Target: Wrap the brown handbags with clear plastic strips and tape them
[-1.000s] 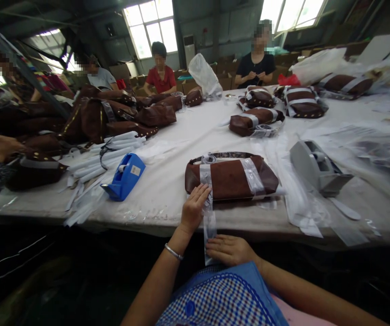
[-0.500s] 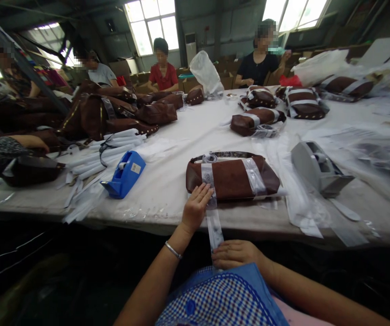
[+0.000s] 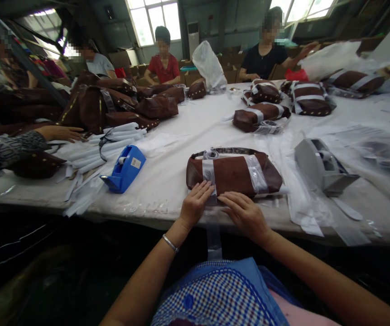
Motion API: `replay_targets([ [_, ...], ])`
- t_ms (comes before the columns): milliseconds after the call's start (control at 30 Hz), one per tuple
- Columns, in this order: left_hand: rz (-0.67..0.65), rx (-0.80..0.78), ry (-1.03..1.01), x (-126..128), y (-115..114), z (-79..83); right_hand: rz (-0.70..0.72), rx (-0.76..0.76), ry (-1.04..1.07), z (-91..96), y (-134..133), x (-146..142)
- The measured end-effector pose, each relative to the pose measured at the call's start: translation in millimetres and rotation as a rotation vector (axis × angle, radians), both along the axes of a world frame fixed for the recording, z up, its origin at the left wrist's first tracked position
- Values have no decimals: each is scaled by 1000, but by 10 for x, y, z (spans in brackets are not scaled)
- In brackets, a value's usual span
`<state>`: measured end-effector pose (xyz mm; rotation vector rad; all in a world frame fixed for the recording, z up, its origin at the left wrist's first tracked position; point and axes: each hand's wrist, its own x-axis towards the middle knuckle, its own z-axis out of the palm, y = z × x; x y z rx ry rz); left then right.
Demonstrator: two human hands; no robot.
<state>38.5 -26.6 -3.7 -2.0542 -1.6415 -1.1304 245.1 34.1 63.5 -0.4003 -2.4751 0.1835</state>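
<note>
A brown bag (image 3: 233,174) wrapped with two clear plastic strips lies at the near edge of the white table (image 3: 195,131). My left hand (image 3: 195,204) rests flat on its near left edge, fingers on the left strip (image 3: 209,171). My right hand (image 3: 245,213) lies flat beside it on the bag's near edge, fingers stretched out. The loose end of that strip (image 3: 213,237) hangs down from the table edge toward my lap, free of either hand.
A blue tape dispenser (image 3: 124,169) sits to the left, a grey one (image 3: 320,165) to the right. White strips (image 3: 106,145) and brown bags (image 3: 113,106) pile at left, where another person's hand (image 3: 60,133) rests. More wrapped bags (image 3: 259,118) and seated people are across the table.
My right hand let go of the hanging strip end and rose from my lap onto the bag's near edge. The left hand stayed in place. The person at left reached further right.
</note>
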Motion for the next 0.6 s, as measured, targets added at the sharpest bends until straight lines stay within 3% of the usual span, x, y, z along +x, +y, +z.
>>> replay_targets([
  [100, 0, 17, -9, 5, 3, -4, -18, 161, -85, -74, 170, -206],
  [200, 4, 45, -3, 5, 6, -2, 31, 218, -31, -91, 270, -326],
  [600, 25, 1, -49, 6, -10, 38, 160, 186, 85, 35, 212, -291],
])
